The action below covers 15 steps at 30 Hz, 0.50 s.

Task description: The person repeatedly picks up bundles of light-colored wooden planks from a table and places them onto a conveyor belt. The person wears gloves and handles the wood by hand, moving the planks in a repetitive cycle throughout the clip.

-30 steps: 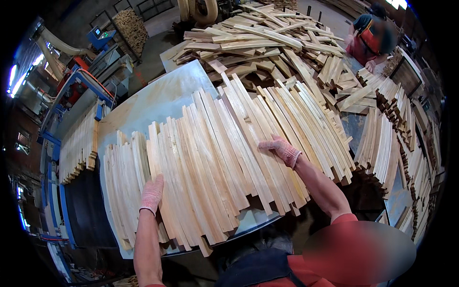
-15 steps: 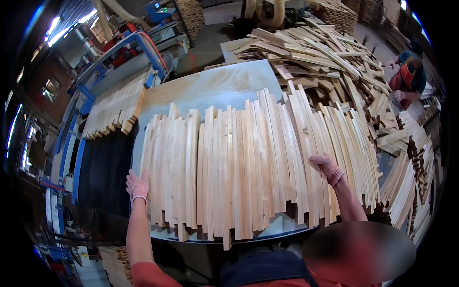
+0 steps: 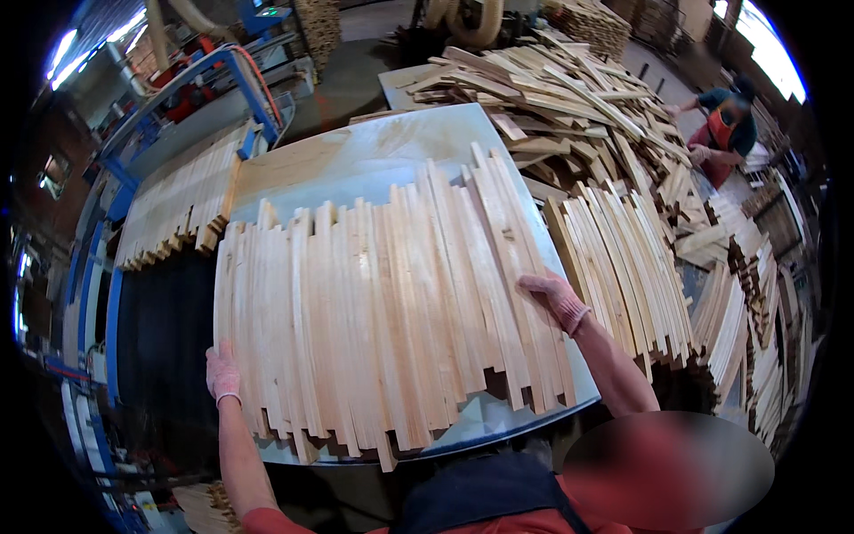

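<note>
A row of pale wooden slats (image 3: 356, 329) lies side by side on a light blue-grey tabletop (image 3: 356, 142), their near ends uneven. Against the row's left edge rests my left hand (image 3: 224, 372), in a pinkish knit glove, its palm side pressed to the outermost slat. My right hand (image 3: 556, 301), gloved alike, is at the row's right edge with its fingers hooked over the outer slats. Between them the hands bracket the whole row. To the right of my right hand, a separate group of slats (image 3: 618, 267) stands apart from the row.
At left, a blue-framed machine (image 3: 240, 80) carries more slats (image 3: 182, 200) above a black belt (image 3: 169, 329). A heap of loose boards (image 3: 569, 98) lies beyond the table at right. A co-worker (image 3: 725, 129) in a red apron is at far right.
The row of slats has moved left along the tabletop with both my hands, opening a gap from the group at right. My left hand now presses on the row's edge.
</note>
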Tool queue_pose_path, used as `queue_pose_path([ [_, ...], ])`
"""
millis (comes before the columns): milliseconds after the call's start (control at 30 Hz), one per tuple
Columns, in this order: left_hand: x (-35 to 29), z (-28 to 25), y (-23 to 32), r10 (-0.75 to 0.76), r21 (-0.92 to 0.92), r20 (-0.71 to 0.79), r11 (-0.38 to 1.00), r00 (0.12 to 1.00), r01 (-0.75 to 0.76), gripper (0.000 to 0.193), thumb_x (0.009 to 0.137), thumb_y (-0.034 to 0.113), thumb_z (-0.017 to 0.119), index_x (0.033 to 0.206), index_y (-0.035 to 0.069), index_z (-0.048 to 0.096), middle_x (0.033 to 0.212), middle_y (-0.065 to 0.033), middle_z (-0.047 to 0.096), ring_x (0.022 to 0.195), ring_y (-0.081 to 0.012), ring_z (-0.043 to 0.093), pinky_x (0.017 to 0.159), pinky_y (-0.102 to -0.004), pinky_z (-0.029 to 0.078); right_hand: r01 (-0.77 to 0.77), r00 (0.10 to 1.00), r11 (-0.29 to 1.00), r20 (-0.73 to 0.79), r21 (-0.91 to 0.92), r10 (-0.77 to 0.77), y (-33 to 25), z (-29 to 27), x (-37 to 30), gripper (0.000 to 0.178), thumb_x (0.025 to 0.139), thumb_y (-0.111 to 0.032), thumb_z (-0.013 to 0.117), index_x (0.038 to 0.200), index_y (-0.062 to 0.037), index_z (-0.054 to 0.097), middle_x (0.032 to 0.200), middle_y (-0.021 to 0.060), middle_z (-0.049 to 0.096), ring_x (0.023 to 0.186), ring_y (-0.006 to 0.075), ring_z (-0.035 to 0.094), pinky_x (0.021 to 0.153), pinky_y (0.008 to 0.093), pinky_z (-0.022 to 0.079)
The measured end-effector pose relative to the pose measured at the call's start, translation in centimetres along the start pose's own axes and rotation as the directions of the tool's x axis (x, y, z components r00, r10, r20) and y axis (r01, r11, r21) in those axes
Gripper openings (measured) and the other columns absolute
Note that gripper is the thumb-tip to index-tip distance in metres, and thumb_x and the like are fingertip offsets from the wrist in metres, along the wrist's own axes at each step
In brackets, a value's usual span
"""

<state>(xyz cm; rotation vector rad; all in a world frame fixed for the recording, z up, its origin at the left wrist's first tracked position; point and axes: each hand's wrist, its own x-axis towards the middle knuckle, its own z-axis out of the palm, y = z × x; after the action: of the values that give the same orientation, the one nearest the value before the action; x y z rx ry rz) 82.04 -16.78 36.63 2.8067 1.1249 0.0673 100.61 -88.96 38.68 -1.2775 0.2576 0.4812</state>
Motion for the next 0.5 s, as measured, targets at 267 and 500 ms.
queue_pose_path([
  [267,0.1,-1.4,1.0,-0.203,-0.026,0.030,0.979,0.979,0.204,0.082,0.104,0.066,0.037,0.151,0.000,0.048,0.149,-0.0305,0.055,0.136,-0.0450,0.055,0.110,-0.0517,0.046,-0.071,0.984,0.190,-0.100,-0.979,-0.147,-4.9,1.9,-1.2,0.086,0.094,-0.074,0.058,0.133,0.0021,0.065,0.128,0.0285,0.065,0.119,0.0411,0.066,0.106,0.0463,0.050],
  [500,-2.0,-2.7,5.8,-0.337,0.142,0.030,0.934,0.941,0.329,0.091,0.105,0.072,0.028,0.169,0.008,0.022,0.173,-0.0212,0.026,0.156,-0.0391,0.032,0.124,-0.0538,0.031,0.028,0.956,0.370,-0.083,-0.929,-0.282,-2.7,0.0,-0.4,0.081,0.098,-0.069,0.054,0.136,0.0019,0.064,0.132,0.0302,0.062,0.124,0.0441,0.062,0.109,0.0479,0.048],
])
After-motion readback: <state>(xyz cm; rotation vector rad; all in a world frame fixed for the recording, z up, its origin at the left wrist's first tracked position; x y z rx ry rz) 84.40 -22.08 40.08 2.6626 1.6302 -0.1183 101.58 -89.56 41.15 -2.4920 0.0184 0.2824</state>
